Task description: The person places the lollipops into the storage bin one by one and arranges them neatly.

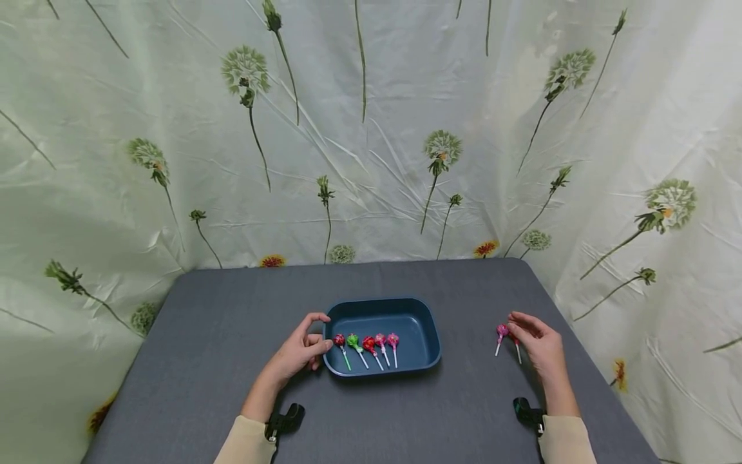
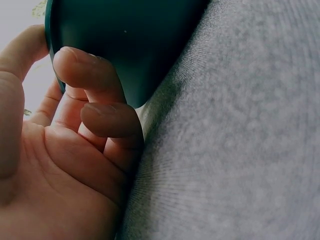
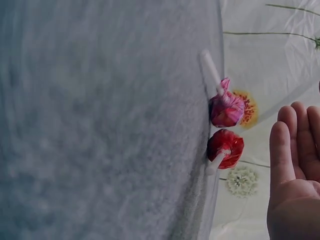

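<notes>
A dark blue tray (image 1: 417,332) rests on the table with several wrapped lollipops lying in a row in its left half, among them a green one (image 1: 353,341) and a red one (image 1: 369,344). My left hand (image 1: 298,351) holds the tray by its left end, fingers and thumb at the rim; other fingers curl beside its outer wall in the left wrist view. Far to the right, a pink lollipop (image 3: 227,111) and a second red lollipop (image 3: 226,149) lie side by side. Close to them is my right hand (image 1: 539,341), fingers extended and holding nothing.
A grey cloth covers the table (image 1: 232,322). Behind it and along both sides hangs a pale curtain (image 1: 377,161) printed with dandelions. A black strap device (image 1: 285,420) sits on the left wrist, another (image 1: 527,412) on the right.
</notes>
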`<state>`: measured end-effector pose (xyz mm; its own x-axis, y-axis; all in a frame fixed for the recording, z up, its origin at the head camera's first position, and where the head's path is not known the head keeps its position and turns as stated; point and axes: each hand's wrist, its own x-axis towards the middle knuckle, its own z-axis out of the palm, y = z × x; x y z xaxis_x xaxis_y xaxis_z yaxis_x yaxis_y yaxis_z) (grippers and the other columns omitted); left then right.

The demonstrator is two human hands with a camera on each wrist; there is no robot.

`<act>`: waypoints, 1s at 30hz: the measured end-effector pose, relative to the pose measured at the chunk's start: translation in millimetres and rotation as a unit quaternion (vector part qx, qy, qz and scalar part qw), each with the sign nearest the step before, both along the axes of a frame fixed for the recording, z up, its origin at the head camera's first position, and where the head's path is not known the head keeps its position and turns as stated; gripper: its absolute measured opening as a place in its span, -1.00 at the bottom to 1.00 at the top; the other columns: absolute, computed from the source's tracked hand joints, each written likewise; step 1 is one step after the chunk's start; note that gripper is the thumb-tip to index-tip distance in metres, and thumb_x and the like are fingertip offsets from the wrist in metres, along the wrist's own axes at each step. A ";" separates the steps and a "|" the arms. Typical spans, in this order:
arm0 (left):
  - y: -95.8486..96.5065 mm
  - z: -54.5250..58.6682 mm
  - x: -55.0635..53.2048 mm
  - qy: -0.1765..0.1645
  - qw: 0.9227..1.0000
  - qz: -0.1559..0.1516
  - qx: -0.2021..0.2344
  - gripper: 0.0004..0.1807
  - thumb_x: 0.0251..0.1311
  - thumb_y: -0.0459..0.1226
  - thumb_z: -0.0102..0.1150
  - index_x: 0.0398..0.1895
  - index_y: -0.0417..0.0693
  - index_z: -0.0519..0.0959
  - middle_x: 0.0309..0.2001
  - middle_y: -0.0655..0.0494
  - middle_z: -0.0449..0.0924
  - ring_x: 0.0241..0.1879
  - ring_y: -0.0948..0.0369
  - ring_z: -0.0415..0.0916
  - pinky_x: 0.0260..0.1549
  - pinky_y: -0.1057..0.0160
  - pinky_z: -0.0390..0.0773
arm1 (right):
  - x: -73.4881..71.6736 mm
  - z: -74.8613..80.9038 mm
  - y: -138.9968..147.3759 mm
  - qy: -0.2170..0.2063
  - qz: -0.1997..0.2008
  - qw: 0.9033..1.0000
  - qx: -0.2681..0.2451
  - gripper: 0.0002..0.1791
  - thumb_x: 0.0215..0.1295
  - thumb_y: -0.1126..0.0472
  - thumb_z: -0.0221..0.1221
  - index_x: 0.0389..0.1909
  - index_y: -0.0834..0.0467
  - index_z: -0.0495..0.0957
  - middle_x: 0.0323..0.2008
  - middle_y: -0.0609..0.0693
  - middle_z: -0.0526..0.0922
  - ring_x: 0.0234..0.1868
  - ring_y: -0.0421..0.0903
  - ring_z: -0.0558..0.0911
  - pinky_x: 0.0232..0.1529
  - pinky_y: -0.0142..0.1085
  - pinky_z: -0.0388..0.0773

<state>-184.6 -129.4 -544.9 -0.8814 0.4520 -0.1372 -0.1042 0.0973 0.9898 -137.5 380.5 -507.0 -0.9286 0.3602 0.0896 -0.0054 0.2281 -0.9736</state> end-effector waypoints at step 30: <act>0.4 -2.0 -0.1 -0.011 1.000 0.014 -0.021 -0.42 0.35 -0.15 0.23 0.32 0.14 0.19 -0.55 0.12 0.47 -0.64 0.20 0.40 -0.58 0.30 0.43 | -14.2 -27.3 21.5 -0.052 0.024 0.969 0.239 -0.52 0.27 0.05 0.34 0.15 0.19 0.60 0.04 0.23 0.69 -0.21 -0.64 0.49 -0.20 -0.68 0.37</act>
